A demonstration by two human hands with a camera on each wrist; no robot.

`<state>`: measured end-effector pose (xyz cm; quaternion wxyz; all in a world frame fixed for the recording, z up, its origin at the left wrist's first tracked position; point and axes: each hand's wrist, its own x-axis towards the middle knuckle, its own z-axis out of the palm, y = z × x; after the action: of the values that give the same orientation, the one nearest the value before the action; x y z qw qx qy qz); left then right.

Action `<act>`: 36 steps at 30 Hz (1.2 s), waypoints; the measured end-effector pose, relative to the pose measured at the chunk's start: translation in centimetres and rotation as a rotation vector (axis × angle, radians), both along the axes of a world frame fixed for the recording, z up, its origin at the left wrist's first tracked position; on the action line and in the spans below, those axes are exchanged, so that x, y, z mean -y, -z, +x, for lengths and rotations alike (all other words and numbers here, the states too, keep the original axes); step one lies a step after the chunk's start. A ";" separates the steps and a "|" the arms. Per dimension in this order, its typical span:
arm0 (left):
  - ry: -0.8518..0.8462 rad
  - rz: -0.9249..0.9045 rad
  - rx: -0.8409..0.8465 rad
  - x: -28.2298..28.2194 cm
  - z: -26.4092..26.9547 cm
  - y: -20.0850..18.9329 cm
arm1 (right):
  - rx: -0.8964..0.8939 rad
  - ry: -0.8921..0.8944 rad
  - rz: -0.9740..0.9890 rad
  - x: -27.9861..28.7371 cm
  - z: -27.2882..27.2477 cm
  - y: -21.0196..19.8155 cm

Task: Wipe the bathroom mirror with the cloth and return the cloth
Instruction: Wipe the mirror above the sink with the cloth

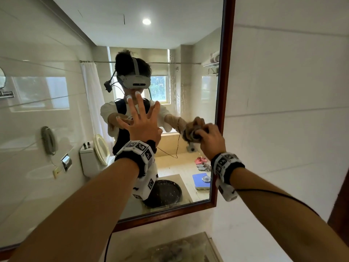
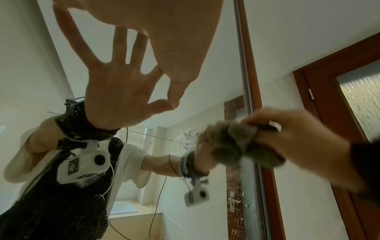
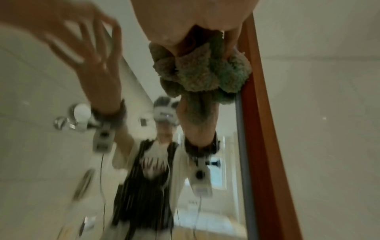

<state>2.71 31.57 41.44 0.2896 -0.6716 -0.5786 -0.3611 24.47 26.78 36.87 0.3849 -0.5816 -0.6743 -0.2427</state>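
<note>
Your left arm is stretched forward, wrist banded, and your left hand [image 1: 140, 122] is spread wide, fingers straight and apart, fingertips [image 1: 138, 95] toward the mirror [image 1: 56, 91]; contact cannot be confirmed. Your right arm is stretched forward, wrist banded. Your right hand [image 1: 209, 139] is curled round the bunched cloth [image 1: 192, 134], pressed near the mirror's right edge.
</note>
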 end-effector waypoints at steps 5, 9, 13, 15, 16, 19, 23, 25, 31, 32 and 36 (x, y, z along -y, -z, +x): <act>-0.001 0.002 -0.007 -0.3 -0.2 0.1 | -0.058 -0.022 0.284 -0.5 1.0 -11.4; -0.010 0.008 -0.015 -0.2 -0.1 0.1 | -0.010 0.049 0.367 -0.9 1.9 -16.1; -0.015 -0.001 -0.029 0.1 -0.3 0.0 | -0.022 0.090 0.293 -1.8 1.7 -14.6; 0.003 -0.008 -0.031 0.1 -0.4 0.1 | -0.054 0.065 0.309 -2.0 0.5 -12.1; 0.009 -0.007 -0.034 0.2 -0.4 0.0 | -0.098 0.024 0.313 -1.9 -0.1 -10.6; 0.039 -0.005 -0.032 0.2 -0.8 0.0 | -0.200 -0.045 0.186 -2.1 -2.1 -5.1; 0.058 -0.008 -0.013 0.2 -1.1 0.4 | -0.162 -0.081 0.017 -2.2 -5.0 3.3; 0.060 -0.035 -0.005 0.6 -0.8 1.0 | -0.122 -0.126 -0.001 -1.6 -5.9 6.1; 0.040 -0.071 -0.047 0.7 -2.9 4.1 | 0.000 -0.168 0.017 -1.4 -5.7 4.9; 0.039 -0.058 -0.052 0.4 -3.4 4.2 | -0.029 -0.170 0.026 -1.4 -5.5 3.3; 0.048 -0.045 -0.059 0.2 -3.8 4.3 | -0.128 -0.161 0.172 -1.5 -6.1 -2.8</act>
<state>-1.06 31.40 37.17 0.2829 -0.7018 -0.5615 -0.3349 18.38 28.31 39.71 0.4939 -0.5046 -0.6695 -0.2306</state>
